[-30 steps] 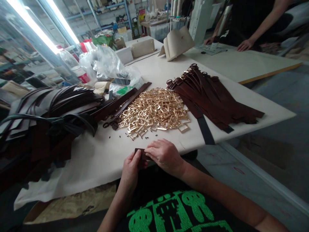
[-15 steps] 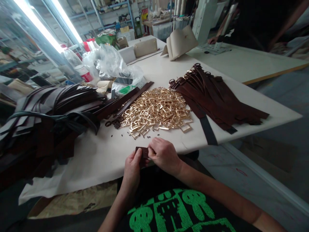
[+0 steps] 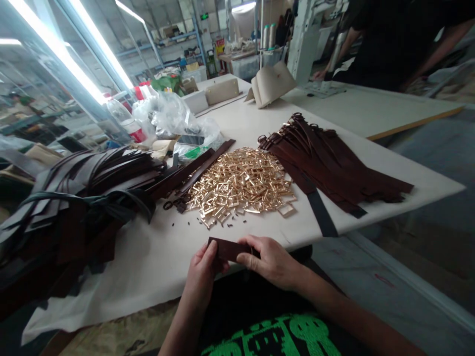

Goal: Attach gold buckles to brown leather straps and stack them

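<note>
A short dark brown leather strap end (image 3: 228, 248) lies between my two hands at the near edge of the white table (image 3: 148, 257). My left hand (image 3: 202, 272) pinches its left end with thumb on top. My right hand (image 3: 272, 261) grips its right part with curled fingers. Just beyond them lies a heap of gold metal buckles (image 3: 241, 183), with small dark bits scattered at its near side.
A fan of finished brown straps (image 3: 326, 158) lies right of the buckles. A big pile of dark straps (image 3: 74, 198) fills the left. Plastic bags (image 3: 170, 113) and beige bag parts (image 3: 270, 81) sit farther back. Another person (image 3: 393, 44) stands at the far right table.
My right hand has slid to the right along the strap, baring more of the leather. The camera has tipped upward a little.
</note>
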Action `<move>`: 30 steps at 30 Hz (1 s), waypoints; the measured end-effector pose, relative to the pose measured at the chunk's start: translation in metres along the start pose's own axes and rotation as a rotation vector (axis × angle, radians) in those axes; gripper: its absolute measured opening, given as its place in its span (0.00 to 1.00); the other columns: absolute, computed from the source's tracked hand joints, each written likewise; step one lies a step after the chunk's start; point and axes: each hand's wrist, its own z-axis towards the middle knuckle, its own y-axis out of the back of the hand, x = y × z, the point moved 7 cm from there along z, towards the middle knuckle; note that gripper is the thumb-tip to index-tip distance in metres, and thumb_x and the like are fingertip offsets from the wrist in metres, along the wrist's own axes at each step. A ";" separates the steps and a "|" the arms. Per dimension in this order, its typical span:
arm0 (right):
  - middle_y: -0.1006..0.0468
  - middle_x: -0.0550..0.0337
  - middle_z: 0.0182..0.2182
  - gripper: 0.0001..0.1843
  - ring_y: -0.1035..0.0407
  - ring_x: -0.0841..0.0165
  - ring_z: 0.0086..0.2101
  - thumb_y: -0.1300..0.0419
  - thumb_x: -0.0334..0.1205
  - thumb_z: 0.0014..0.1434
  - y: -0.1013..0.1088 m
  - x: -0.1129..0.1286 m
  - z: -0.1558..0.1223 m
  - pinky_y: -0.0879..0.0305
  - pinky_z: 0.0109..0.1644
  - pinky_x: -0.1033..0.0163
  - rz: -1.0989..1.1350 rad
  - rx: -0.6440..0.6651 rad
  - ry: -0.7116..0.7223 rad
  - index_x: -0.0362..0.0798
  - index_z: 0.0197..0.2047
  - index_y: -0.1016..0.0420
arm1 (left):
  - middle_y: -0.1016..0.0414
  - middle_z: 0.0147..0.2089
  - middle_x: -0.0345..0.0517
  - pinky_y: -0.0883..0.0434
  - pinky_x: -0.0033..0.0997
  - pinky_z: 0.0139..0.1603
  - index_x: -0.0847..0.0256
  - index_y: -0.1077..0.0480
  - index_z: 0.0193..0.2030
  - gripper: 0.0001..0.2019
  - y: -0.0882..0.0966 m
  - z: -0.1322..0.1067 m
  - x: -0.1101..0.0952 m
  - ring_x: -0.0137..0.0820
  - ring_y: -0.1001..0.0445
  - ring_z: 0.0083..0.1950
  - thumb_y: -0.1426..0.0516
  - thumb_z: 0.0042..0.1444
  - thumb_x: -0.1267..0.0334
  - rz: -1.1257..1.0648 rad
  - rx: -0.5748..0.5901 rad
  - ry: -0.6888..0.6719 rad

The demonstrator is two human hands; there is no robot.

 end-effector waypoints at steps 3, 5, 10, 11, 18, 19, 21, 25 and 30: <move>0.21 0.55 0.43 0.29 0.25 0.60 0.37 0.31 0.50 0.55 -0.001 0.004 -0.003 0.31 0.42 0.59 -0.139 -0.188 0.060 0.49 0.57 0.30 | 0.28 0.21 0.40 0.34 0.24 0.24 0.65 0.26 0.31 0.20 -0.005 0.003 0.004 0.26 0.31 0.21 0.34 0.48 0.47 0.016 0.023 0.005; 0.22 0.55 0.45 0.27 0.26 0.59 0.42 0.31 0.47 0.55 -0.002 0.005 -0.004 0.31 0.46 0.57 -0.164 -0.264 0.128 0.50 0.56 0.29 | 0.24 0.26 0.42 0.31 0.25 0.28 0.65 0.25 0.34 0.19 -0.009 0.004 0.006 0.27 0.28 0.26 0.34 0.49 0.48 -0.006 0.019 0.005; 0.23 0.54 0.45 0.26 0.27 0.59 0.44 0.31 0.45 0.57 0.002 0.002 -0.010 0.30 0.48 0.58 -0.075 -0.366 0.243 0.50 0.56 0.30 | 0.21 0.32 0.44 0.30 0.26 0.35 0.64 0.23 0.37 0.17 -0.019 0.003 0.009 0.30 0.26 0.32 0.35 0.51 0.49 0.005 0.031 -0.012; 0.24 0.54 0.45 0.25 0.27 0.59 0.44 0.31 0.44 0.57 0.003 0.002 -0.011 0.30 0.48 0.58 -0.070 -0.385 0.267 0.50 0.56 0.30 | 0.21 0.31 0.43 0.30 0.26 0.35 0.64 0.22 0.37 0.17 -0.019 0.004 0.010 0.30 0.26 0.32 0.35 0.52 0.49 0.010 0.037 -0.013; 0.24 0.57 0.40 0.15 0.28 0.62 0.40 0.37 0.34 0.61 -0.002 0.002 -0.009 0.31 0.45 0.59 -0.139 -0.407 0.325 0.51 0.51 0.29 | 0.22 0.32 0.45 0.30 0.26 0.33 0.64 0.23 0.37 0.17 -0.016 0.006 0.014 0.31 0.26 0.33 0.38 0.56 0.49 0.119 0.060 -0.063; 0.24 0.57 0.39 0.13 0.28 0.62 0.40 0.38 0.34 0.61 -0.002 0.002 -0.008 0.32 0.44 0.60 -0.154 -0.400 0.325 0.51 0.50 0.28 | 0.22 0.32 0.45 0.30 0.26 0.33 0.64 0.23 0.36 0.17 -0.015 0.006 0.013 0.32 0.26 0.33 0.39 0.56 0.49 0.147 0.061 -0.076; 0.24 0.58 0.38 0.10 0.28 0.63 0.38 0.40 0.33 0.62 -0.003 0.002 -0.006 0.33 0.42 0.61 -0.165 -0.378 0.317 0.52 0.47 0.27 | 0.22 0.33 0.46 0.30 0.27 0.33 0.64 0.23 0.35 0.18 -0.017 0.006 0.007 0.32 0.26 0.33 0.41 0.58 0.48 0.223 0.091 -0.104; 0.25 0.60 0.33 0.04 0.28 0.65 0.35 0.41 0.34 0.62 0.003 -0.005 -0.005 0.35 0.38 0.63 -0.147 -0.374 0.241 0.51 0.41 0.26 | 0.21 0.33 0.49 0.29 0.31 0.37 0.63 0.23 0.34 0.23 -0.019 0.016 -0.019 0.35 0.25 0.35 0.50 0.64 0.46 0.483 0.161 -0.199; 0.26 0.60 0.33 0.05 0.28 0.65 0.35 0.41 0.33 0.60 0.007 -0.013 -0.008 0.35 0.39 0.63 -0.170 -0.377 0.189 0.49 0.40 0.25 | 0.24 0.35 0.44 0.31 0.32 0.38 0.59 0.25 0.37 0.09 -0.015 0.051 -0.069 0.34 0.26 0.35 0.41 0.57 0.56 1.025 -0.120 -0.560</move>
